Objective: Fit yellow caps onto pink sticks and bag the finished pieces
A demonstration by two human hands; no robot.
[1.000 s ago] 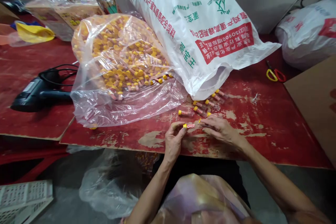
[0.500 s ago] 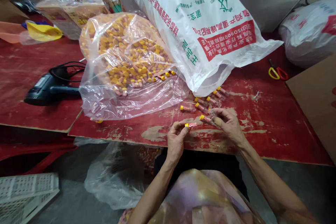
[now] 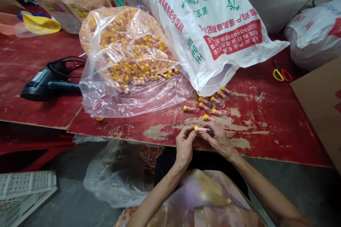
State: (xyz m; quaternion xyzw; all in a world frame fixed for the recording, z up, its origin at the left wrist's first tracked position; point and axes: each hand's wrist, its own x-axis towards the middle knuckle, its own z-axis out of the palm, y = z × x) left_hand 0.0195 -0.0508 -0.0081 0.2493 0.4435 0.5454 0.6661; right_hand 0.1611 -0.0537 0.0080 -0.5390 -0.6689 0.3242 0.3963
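A small yellow-capped tube (image 3: 200,128) with pink-and-white contents lies between my two hands, just above the table's front edge. My left hand (image 3: 185,146) pinches it at the yellow cap. My right hand (image 3: 220,139) is closed round its clear far end, partly hiding it. Just beyond my fingers lie several similar tubes (image 3: 204,107) on the table, caps pointing mostly left. Farther left, a large clear plastic bag (image 3: 133,104) holds many yellow-capped pieces.
A white woven sack (image 3: 229,17) stands behind the loose tubes. To the left lies a dark heat gun (image 3: 39,85) with its cord. Scissors (image 3: 282,74) and a cardboard box (image 3: 319,106) are on the right. The red table (image 3: 266,142) has worn patches.
My right hand has moved left and down to my left hand. The yellow-capped piece, earlier in my left hand alone, now has a clear tube around it, gripped by both hands.
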